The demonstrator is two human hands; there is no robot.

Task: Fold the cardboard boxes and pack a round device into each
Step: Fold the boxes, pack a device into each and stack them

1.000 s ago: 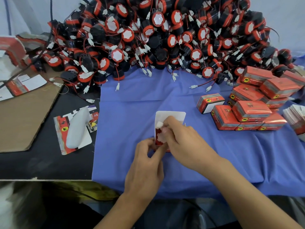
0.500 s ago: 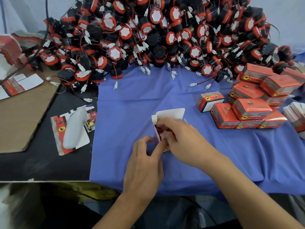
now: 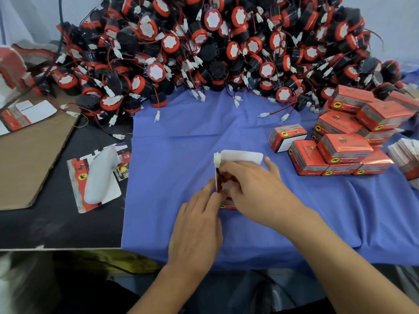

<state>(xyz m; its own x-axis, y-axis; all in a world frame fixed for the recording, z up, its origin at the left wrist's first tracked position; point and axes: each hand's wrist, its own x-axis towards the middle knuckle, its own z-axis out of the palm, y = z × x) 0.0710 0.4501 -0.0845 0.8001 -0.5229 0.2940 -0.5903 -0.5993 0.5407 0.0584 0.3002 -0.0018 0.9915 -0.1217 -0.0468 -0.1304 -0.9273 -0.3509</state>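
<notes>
A blue cloth covers most of the table, whose black top shows at the left. In the head view, a high pile of round red-and-black devices with red wires and white plugs fills the back. Closed red boxes are stacked on the cloth at the right, and a sheaf of flat blanks lies at the right edge. A brown cardboard sheet lies at the left. Beside it a white object rests on a flat blank.

Mid-cloth, near the front edge, stands the box being packed. Its white flap is open and points away from the person. A device sits in its mouth, white face up, and its plug sticks out at the flap's left corner.

The right hand reaches over the box from the right. Its fingers are curled down onto the device and grip it, and its thumb lies out beside the flap. The left hand comes from below with its fingers nearly straight. Their tips press against the box's left side and near corner, closing round nothing.
</notes>
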